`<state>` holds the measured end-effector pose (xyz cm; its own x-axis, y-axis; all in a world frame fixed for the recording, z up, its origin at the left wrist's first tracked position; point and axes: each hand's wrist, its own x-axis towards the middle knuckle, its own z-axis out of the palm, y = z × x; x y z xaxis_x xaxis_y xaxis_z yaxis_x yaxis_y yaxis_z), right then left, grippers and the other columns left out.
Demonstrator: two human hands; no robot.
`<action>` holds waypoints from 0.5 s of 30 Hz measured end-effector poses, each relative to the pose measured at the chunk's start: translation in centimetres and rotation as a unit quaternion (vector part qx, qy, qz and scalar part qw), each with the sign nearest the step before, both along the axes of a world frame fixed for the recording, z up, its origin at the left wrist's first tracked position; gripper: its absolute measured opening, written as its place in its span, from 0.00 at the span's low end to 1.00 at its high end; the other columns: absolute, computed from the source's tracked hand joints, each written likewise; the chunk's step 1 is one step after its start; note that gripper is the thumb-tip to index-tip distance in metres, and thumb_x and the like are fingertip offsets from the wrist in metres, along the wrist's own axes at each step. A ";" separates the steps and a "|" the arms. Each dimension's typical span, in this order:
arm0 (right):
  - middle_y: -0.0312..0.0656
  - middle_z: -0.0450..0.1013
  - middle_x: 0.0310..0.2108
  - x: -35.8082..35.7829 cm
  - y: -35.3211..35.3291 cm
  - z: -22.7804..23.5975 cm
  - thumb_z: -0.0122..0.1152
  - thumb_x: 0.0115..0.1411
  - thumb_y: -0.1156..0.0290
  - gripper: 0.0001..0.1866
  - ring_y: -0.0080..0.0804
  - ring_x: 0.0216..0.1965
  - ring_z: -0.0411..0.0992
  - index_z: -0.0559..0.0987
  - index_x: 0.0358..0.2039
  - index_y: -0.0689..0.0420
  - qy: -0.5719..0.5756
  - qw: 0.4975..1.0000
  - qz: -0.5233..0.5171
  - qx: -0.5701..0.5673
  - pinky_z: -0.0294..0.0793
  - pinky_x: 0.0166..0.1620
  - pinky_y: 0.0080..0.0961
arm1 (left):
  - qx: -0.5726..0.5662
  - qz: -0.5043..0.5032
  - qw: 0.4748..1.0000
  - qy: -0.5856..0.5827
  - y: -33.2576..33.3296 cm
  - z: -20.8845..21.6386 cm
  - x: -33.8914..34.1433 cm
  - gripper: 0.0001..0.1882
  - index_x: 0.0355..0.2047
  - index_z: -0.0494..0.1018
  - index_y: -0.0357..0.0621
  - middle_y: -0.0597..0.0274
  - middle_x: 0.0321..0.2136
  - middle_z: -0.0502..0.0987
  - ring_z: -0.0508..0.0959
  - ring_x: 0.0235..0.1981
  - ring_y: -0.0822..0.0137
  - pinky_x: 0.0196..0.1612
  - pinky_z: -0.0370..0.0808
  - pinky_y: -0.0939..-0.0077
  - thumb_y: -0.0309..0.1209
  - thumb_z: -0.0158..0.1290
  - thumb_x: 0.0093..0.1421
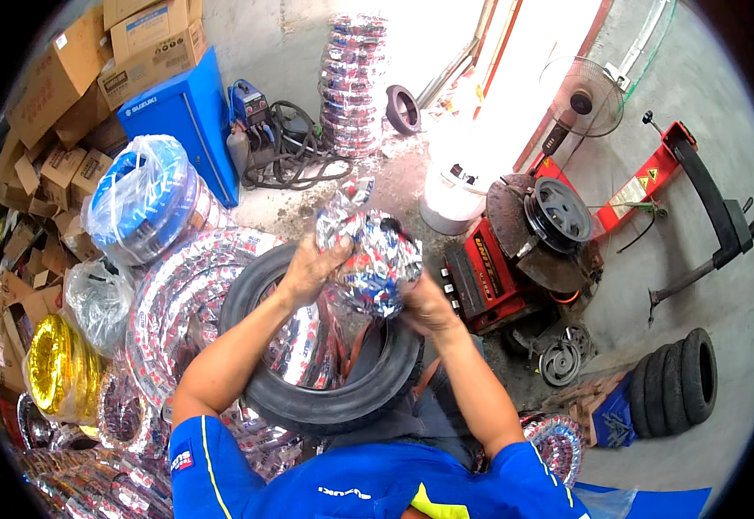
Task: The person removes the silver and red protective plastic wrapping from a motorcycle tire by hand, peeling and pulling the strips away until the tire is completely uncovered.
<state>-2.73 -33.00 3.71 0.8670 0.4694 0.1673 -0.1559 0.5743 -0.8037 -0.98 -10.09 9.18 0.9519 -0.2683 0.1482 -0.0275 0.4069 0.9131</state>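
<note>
Stained floor [391,183], foil-wrapped stack [353,95] at far edge. Left hand [313,272], right hand [429,306] closed on crumpled foil [375,264]; rubber tyre [308,405] below.

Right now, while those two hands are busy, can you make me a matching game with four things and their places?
Things:
1. crumpled shiny foil wrapping
2. round black rubber tyre
3. round white plastic bucket
4. gold, foil-wrapped ring stack

Places:
A. beside the red metal machine
B. far left of the picture
C. held by the left hand and right hand
D. partly hidden behind the left forearm

Pairs: 1-C, 2-D, 3-A, 4-B
</note>
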 end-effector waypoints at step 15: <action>0.46 0.71 0.57 2.3 -7.7 9.8 0.76 0.42 0.89 0.53 0.38 0.55 0.75 0.62 0.70 0.59 -0.100 0.933 -0.306 -0.163 0.78 0.60 0.35 | 0.482 -0.026 0.874 -0.065 -1.0 -1.4 0.4 0.42 0.66 0.63 0.28 0.30 0.64 0.66 0.64 0.69 0.38 0.73 0.56 0.54 0.58 0.51 0.70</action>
